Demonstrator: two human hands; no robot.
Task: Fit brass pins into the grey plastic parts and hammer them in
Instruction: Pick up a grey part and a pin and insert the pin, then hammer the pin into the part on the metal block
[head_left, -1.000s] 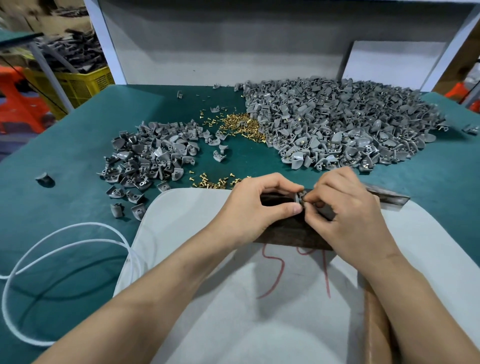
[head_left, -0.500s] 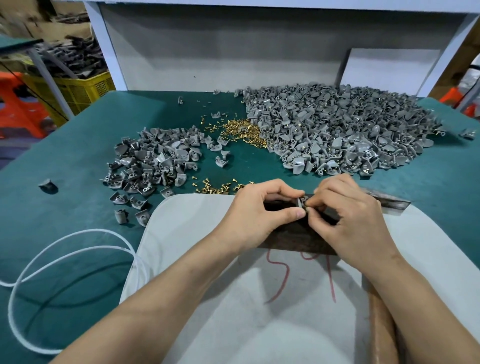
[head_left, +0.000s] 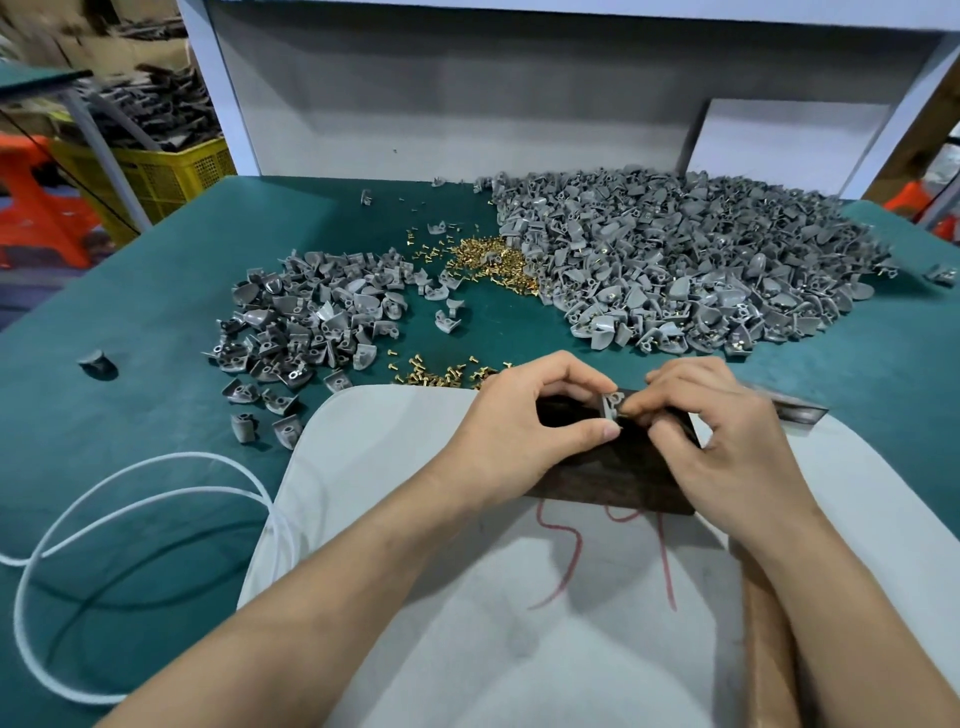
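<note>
My left hand (head_left: 524, 423) pinches a small grey plastic part (head_left: 611, 404) between thumb and forefinger, just above a dark block (head_left: 613, 478). My right hand (head_left: 722, 441) meets it from the right, its curled fingertips touching the part's right side; any brass pin between them is hidden. A small scatter of brass pins (head_left: 441, 373) lies just beyond my left hand, and a larger heap of brass pins (head_left: 493, 265) sits further back. A big pile of grey parts (head_left: 701, 270) fills the back right, and a smaller pile of grey parts (head_left: 311, 317) lies at the left.
The dark block rests on a white cloth pad (head_left: 395, 467) with red marks, on a green table (head_left: 130, 322). A white tube (head_left: 130, 478) loops at the near left. A yellow crate (head_left: 156, 171) stands past the table's back left corner. A long dark bar (head_left: 795, 410) lies behind my right hand.
Both hands stay together over the block; the grey part now shows more plainly between the fingertips. The camera view has tipped slightly.
</note>
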